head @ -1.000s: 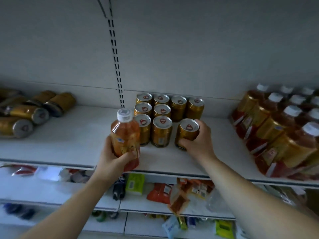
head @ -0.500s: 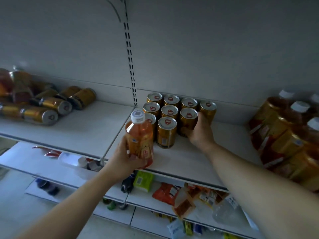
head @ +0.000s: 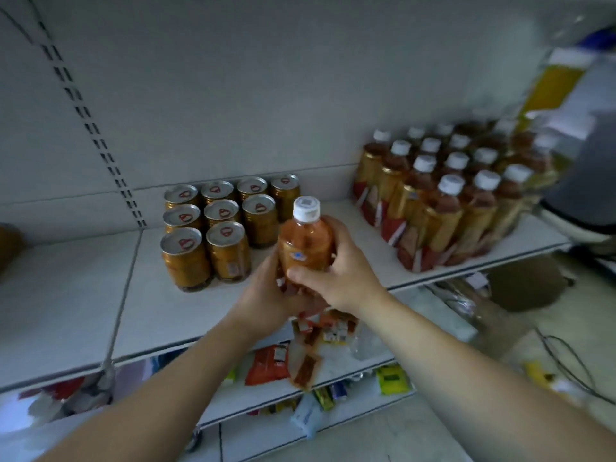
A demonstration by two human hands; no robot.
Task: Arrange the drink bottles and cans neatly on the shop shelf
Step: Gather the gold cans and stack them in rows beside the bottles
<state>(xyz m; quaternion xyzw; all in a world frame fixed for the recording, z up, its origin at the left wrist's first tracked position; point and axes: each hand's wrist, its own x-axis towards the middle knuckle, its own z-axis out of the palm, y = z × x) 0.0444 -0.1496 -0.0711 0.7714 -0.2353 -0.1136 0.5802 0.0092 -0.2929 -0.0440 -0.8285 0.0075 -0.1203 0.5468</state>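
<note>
The bottle (head: 306, 245), orange drink under a white cap, is upright at the centre of the frame, held in the air in front of the shelf (head: 83, 295) and not resting on it. The left hand (head: 263, 295) cups its lower part from the left and below, fingers curled round it. The right hand (head: 343, 275) wraps the body from the right, thumb laid across the front. Neither hand is free.

Just behind it, to the left, stands the block of cans (head: 220, 228), upright in rows of four, three and two toward the front. At the right of the frame the standing bottles (head: 443, 201) form a tight block, blurred at its far edge.

The held bottle likely belongs with that block, so the step is probably to carry it right and set it down. To do it well, take it by the body, hold it upright, and lower it flat just beside the front row, label outward. Avoid nudging the neighbours, since tall bottles packed close may topple in a chain.

Below, the lower shelf (head: 336, 365) carries snack packets
</note>
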